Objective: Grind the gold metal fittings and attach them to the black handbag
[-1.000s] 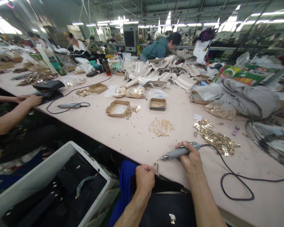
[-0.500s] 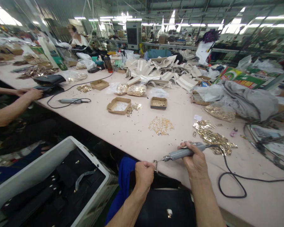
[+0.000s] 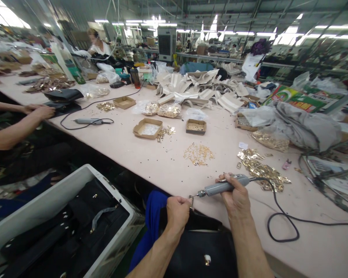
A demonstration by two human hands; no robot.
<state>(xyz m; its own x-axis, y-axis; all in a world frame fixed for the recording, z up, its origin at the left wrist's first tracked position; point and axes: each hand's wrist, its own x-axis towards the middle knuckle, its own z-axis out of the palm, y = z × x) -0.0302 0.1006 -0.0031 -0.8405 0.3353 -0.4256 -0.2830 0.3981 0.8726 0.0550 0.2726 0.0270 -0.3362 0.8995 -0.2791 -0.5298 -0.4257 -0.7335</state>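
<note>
My right hand is wrapped round a grey electric screwdriver, its bit pointing left. The bit's tip reaches the small metal plate at my left fingertips; whether it touches cannot be made out. My left hand is closed, pinching that plate by its edge at the table's front edge. Below my hands lies a black bag with a small metal fitting on its front. Behind, small gold screws are scattered on the table, and gold metal plates lie heaped to the right.
A white crate of black bags stands at left. Cardboard trays and bags of metal parts sit farther back. The screwdriver's cable loops across the right side. A co-worker's hands are at the left, near another screwdriver.
The screwdriver and my right hand have shifted slightly left, bringing the bit closer to the plate. My left hand has barely moved. The whole view has shifted a little.
</note>
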